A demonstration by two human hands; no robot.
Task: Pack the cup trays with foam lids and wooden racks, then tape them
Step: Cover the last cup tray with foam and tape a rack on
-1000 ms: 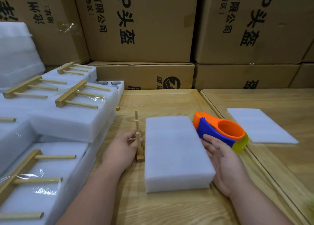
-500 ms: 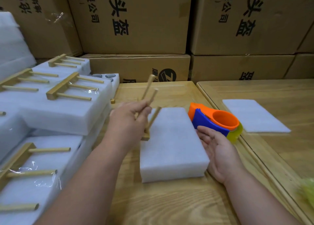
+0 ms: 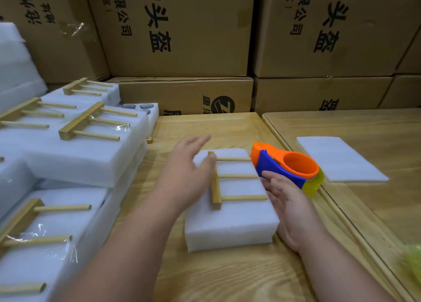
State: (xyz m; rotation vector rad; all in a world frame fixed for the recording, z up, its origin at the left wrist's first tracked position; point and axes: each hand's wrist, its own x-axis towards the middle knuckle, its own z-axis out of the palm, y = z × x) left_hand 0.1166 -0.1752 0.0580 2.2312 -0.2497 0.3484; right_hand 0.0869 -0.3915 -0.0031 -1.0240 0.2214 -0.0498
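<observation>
Left hand (image 3: 189,171) hovers flat, grip wide, beside the wooden rack (image 3: 230,178) on the foam block (image 3: 230,224); right hand (image 3: 289,208), grip wide, rests against the block's side.

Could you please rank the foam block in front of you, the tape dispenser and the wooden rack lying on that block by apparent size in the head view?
1. Foam block, clearly largest.
2. Tape dispenser and wooden rack look alike; too close to rank.

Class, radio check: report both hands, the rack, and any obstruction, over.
Left hand open, fingers over wooden rack. Rack lying flat on foam block. Right hand open beside block, fingertips touching tape dispenser. Nothing in the way.
</observation>
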